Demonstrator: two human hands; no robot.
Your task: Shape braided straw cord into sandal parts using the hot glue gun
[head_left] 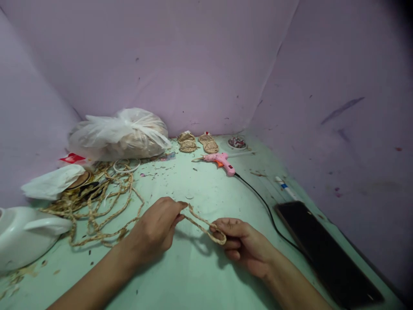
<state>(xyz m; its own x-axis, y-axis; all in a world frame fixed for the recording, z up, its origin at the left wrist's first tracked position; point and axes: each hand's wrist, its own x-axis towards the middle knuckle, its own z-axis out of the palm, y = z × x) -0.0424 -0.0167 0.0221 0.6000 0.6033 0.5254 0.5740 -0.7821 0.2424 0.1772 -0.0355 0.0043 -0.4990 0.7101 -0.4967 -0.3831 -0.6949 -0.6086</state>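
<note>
A tan braided cord [200, 225] is stretched between my two hands above the table, doubled back in a narrow loop. My left hand [158, 228] pinches one strand between thumb and fingertips. A cut-looking end of the cord stands just beside those fingertips. My right hand [240, 241] is closed on the cord near its rounded bend, which sticks out past the thumb. More of the same braid lies as a loose tangled heap [106, 211] to the left of my left hand.
Behind my hands lies a pink glue gun [222, 162] with a black cable. Two small woven slippers [187, 143] and a dish of beads [237, 143] sit by the wall. A black phone [325, 249] and a marker [285, 187] are at right; a plastic bag [121, 135] and white jug [26, 237] at left.
</note>
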